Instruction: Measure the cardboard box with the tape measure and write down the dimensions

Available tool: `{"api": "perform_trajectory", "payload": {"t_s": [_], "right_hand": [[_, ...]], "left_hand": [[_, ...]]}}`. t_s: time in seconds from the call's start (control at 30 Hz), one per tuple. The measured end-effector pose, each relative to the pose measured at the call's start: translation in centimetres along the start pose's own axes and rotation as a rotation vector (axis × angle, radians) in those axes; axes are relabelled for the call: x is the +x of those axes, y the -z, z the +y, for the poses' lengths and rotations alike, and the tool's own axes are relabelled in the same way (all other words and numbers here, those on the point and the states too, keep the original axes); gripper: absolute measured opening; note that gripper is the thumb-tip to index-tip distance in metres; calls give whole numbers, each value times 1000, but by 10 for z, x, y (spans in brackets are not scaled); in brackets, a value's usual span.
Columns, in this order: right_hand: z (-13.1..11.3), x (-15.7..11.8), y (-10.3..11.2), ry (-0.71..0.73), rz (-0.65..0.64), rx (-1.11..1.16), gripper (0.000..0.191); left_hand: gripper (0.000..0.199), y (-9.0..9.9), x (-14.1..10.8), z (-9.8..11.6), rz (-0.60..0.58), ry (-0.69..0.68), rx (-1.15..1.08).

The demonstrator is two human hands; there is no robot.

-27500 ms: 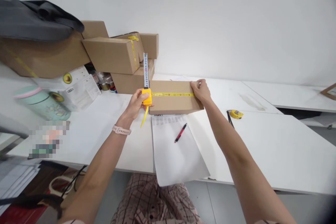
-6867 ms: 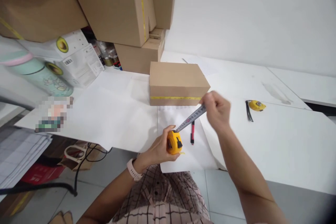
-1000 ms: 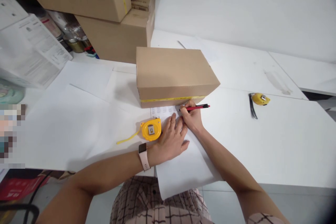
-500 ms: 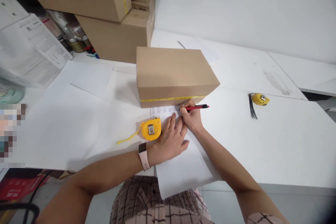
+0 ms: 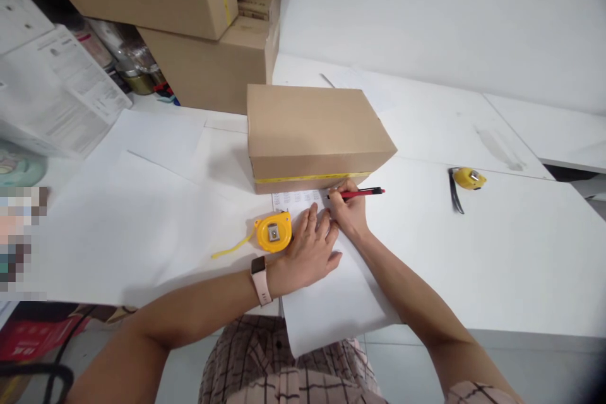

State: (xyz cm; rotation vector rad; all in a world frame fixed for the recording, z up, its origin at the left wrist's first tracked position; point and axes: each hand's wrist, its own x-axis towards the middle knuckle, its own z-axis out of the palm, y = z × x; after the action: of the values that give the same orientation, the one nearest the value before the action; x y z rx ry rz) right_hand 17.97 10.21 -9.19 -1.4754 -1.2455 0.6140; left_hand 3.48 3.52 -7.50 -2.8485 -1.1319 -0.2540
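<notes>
My right hand point(image 5: 349, 207) grips a red and black pen point(image 5: 362, 193), its tip down at the sheet just in front of the cardboard box point(image 5: 317, 123). Flat on the white paper point(image 5: 336, 306) lies my left hand point(image 5: 310, 249), fingers stretched out. Rows of small writing show on the paper's far end, beside the box's taped front. A yellow tape measure point(image 5: 273, 232) with a yellow strap rests left of my left fingers. The near end of the paper hangs over the table edge.
Stacked cardboard boxes point(image 5: 213, 69) stand at the back left. Another yellow tape measure point(image 5: 469, 178) with a black strap lies to the right. Loose white sheets point(image 5: 142, 202) cover the left side, near wrapped packages point(image 5: 71, 88). A white wall rises behind the table point(image 5: 497, 252).
My right hand has shifted slightly to the right with the pen along the written rows. My left hand stays flat on the paper.
</notes>
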Motion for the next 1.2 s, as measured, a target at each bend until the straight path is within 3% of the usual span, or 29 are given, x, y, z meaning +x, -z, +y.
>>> {"api": "perform_trajectory", "payload": {"t_s": [0.1, 0.23, 0.33, 0.4, 0.57, 0.67, 0.7, 0.83, 0.97, 1.1, 1.2], "right_hand": [[-2, -12, 16, 29, 26, -89, 26], [1, -41, 60, 204, -130, -351, 12], [8, -59, 90, 375, -285, -548, 24], [15, -65, 99, 430, -307, -629, 36], [29, -67, 97, 494, -244, -677, 59], [31, -67, 94, 497, -214, -672, 58], [31, -67, 94, 497, -209, -670, 56], [31, -68, 94, 486, -200, -663, 49], [30, -69, 94, 467, -166, -649, 40], [6, -71, 95, 393, -76, -450, 27], [-35, -71, 94, 114, -199, -20, 22]], "left_hand": [[62, 0, -2, -1, 27, -12, 13], [59, -6, -6, -2, 88, -14, 12], [56, -9, -5, -2, 124, -7, 12], [50, -6, -2, -2, 141, -27, -1], [14, 16, -5, -7, 248, -176, -134], [9, 26, -29, -18, 395, 27, -205], [15, 27, -40, -22, 417, 126, -217], [56, 17, -76, -41, 324, 421, -273], [54, 9, -78, -51, 280, 483, -400], [45, 21, -66, -50, 305, 569, -667], [43, 44, -57, -42, 250, 511, -1049]]}}
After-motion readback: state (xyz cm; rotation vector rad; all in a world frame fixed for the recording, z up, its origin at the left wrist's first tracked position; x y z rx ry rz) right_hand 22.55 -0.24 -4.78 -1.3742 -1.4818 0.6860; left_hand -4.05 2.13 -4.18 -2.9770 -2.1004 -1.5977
